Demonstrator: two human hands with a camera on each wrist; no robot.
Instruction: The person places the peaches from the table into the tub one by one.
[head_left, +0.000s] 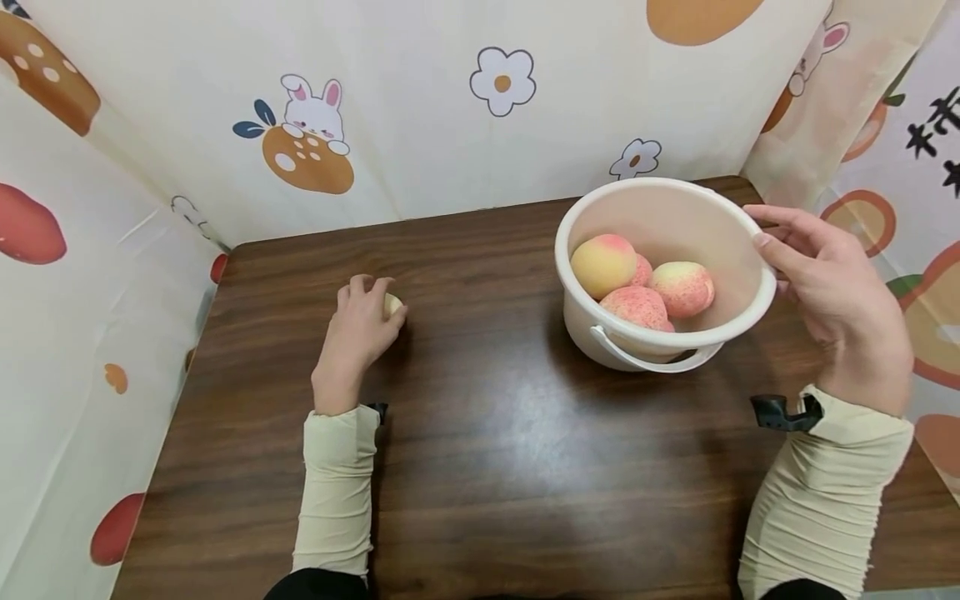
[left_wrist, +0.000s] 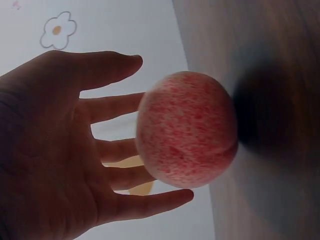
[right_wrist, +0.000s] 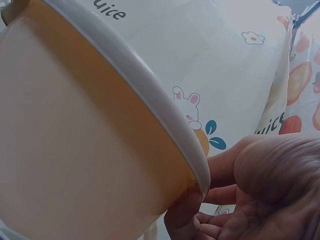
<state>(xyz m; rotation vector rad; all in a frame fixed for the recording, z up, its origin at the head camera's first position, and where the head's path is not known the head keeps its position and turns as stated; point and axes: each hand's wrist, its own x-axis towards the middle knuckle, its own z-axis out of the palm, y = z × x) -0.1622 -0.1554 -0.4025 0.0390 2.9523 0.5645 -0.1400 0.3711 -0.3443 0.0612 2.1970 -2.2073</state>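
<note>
On the left part of the table, my left hand (head_left: 360, 325) reaches over a peach (head_left: 392, 305), which it mostly hides in the head view. The left wrist view shows this peach (left_wrist: 187, 130) pinkish red and speckled, resting on the tabletop. My fingers extend behind it, fairly straight and spread, with the thumb held apart from its skin. At the right, my right hand (head_left: 847, 287) pinches the rim of a pale pink bucket (head_left: 660, 329) between thumb and fingers. Several red and yellow peaches (head_left: 633, 306) lie inside. In the right wrist view, the bucket's rim (right_wrist: 150, 100) runs between my fingers.
Dark brown wood forms the tabletop (head_left: 480, 433). A printed curtain (head_left: 420, 108) closes off the back and both sides close to the table's edges. The bucket's white handle (head_left: 652, 363) hangs down at its front.
</note>
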